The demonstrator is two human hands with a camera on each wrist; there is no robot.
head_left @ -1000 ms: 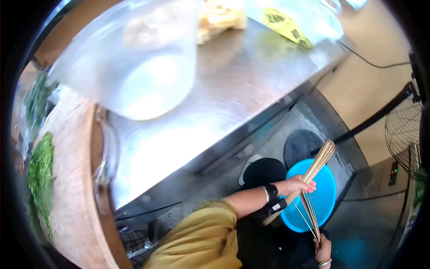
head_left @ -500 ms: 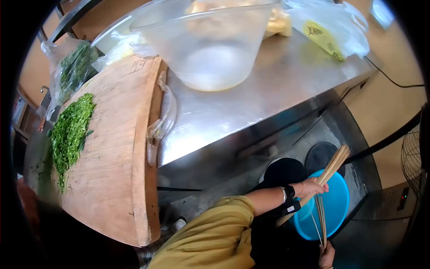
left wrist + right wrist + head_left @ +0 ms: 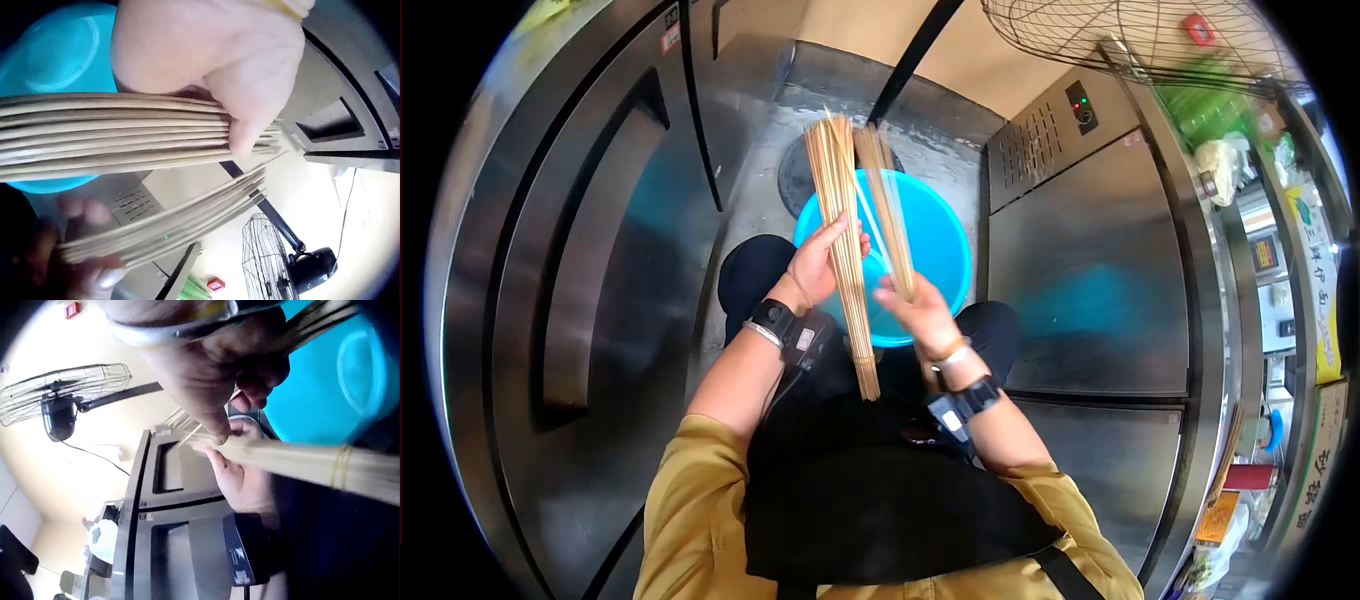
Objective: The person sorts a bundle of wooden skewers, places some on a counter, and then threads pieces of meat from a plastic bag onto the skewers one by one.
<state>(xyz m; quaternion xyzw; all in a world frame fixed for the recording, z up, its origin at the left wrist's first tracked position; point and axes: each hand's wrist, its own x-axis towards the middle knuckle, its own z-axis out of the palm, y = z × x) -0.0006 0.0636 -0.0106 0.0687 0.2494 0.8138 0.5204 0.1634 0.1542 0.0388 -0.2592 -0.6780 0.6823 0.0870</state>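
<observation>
Over the blue tub (image 3: 945, 235), in the head view, you hold sticks with both hands. Your left grip (image 3: 812, 265) is wrapped round a fat bundle of thin wooden sticks (image 3: 840, 185). The bundle slants across the left part of the tub: its wide top shows past the far edge, and its thin bottom shows past the near edge. Your right grip (image 3: 925, 308) pinches a smaller bundle of sticks (image 3: 882, 185) over the middle of the tub. That one is blurry, so you can't count its sticks. A black round thing (image 3: 798, 180) lies on the floor just behind the tub. Your knees (image 3: 750, 275) are on both sides of the tub's near edge. To the right of the tub is a steel cabinet (image 3: 1100, 300) with little red and green lights.

From your left wrist, the fat bundle runs in front of the tub, with your thumb bent down over it. The small bundle shows below the fat one, past the tub's edge, in your blurry right grip. A fan (image 3: 312, 272) with a wire cage is well away from the tub.

From your right wrist, your right grip is curled beside the tub, with sticks poking out. A yellow band (image 3: 340, 467) goes round the fat bundle.
</observation>
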